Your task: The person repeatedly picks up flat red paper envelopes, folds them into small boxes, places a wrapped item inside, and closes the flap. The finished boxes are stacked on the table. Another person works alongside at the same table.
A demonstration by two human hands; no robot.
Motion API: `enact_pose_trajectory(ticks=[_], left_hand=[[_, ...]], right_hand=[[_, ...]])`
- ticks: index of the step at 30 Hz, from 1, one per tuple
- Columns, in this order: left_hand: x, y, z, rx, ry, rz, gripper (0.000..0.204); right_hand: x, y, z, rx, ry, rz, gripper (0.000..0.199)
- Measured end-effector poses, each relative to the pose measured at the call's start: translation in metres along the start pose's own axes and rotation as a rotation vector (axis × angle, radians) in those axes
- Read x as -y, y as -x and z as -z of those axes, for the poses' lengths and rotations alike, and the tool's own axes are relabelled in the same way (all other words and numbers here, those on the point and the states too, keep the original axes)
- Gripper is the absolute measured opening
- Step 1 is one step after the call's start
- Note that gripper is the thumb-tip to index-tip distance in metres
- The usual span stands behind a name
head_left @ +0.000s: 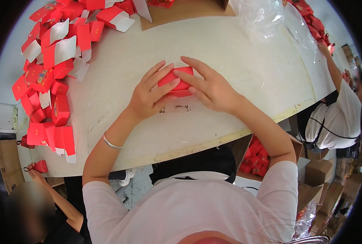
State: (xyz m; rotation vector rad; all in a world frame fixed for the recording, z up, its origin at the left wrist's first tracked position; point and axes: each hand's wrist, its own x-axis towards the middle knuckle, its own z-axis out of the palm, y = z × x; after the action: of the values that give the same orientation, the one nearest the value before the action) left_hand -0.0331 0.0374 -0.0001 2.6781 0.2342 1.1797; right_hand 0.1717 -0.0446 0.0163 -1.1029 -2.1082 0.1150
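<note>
Fingers (190, 78) of the left hand (150, 92) and right hand (214, 90) are bent around a red box (182, 86), gripping it from both sides, some lying across its top. It sits between the hands, over the middle of the table (116, 77); whether it rests there or is held just above cannot be told. Its block shape suggests the folding is well along, though the hands hide whether every flap is tucked. To the left, the pile (49, 57) has many boxes with white flaps standing open, so those look unfinished. Red items (257, 156) fill a carton (297, 148) below the table's near edge; whether they are finished boxes is unclear.
</note>
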Motion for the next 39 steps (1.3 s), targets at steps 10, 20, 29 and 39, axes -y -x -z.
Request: enact_pose_trajectory(ticks=[10, 20, 29, 39], left_hand=[[-0.007, -0.006, 0.017, -0.052, 0.073, 0.118, 0.036], [0.125, -0.027, 0.086, 0.028, -0.663, 0.430, 0.048], [0.230, -0.056, 0.061, 0.550, -1.135, 0.221, 0.058], [0.154, -0.068, 0.082, 0.410, -0.746, 0.005, 0.009]], right_hand=[[0.005, 0.016, 0.020, 0.011, -0.268, -0.317, 0.037], [0.049, 0.120, 0.218, 0.532, -0.253, -0.852, 0.045], [-0.069, 0.006, 0.108, 0.103, -0.423, -0.702, 0.025], [-0.267, -0.191, -0.048, -0.345, 0.192, -0.373, 0.035]])
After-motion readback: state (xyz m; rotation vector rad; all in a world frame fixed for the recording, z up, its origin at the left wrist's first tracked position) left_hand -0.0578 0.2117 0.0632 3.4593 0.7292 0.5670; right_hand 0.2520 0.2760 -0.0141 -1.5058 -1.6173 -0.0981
